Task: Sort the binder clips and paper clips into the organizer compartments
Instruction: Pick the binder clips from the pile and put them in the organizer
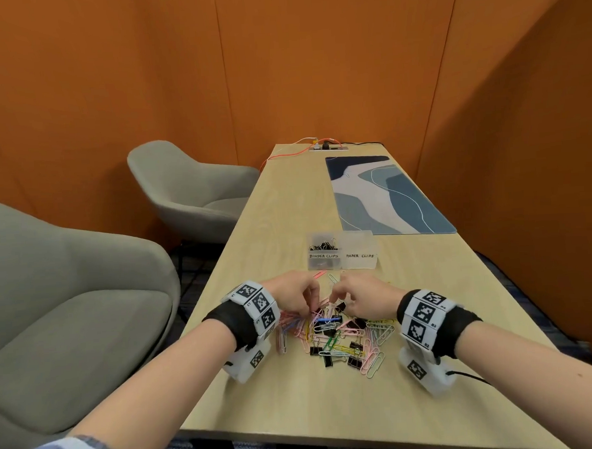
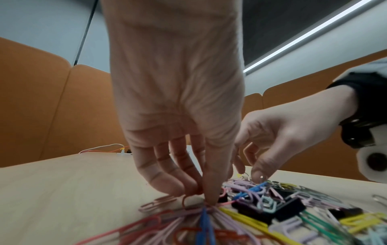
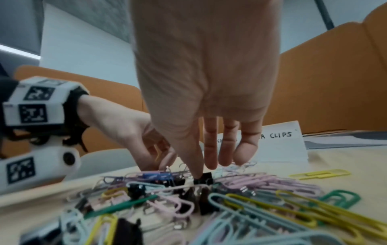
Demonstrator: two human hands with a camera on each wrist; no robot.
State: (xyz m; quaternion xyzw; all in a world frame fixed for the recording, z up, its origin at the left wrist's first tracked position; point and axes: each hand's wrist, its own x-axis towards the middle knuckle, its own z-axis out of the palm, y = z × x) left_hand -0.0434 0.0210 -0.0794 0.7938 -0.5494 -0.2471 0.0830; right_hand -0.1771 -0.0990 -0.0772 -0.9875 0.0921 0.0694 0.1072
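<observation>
We see the left hand (image 1: 293, 295) pinching paper clips in the mixed clip pile (image 1: 338, 339) | right hand (image 1: 362, 298) fingertips on a black binder clip (image 3: 202, 178), grip unclear | organizer (image 1: 341, 255) just behind, binder clips (image 1: 323, 246) in its left compartment | desk mat (image 1: 385, 195) and grey chair (image 1: 190, 188) beyond.

Orange padded walls (image 1: 314, 69) close in around me. Two grey armchairs (image 1: 189, 185) sit to my left beside the pale wood tabletop (image 1: 280, 204), and a light strip (image 2: 303, 36) glows overhead.
</observation>
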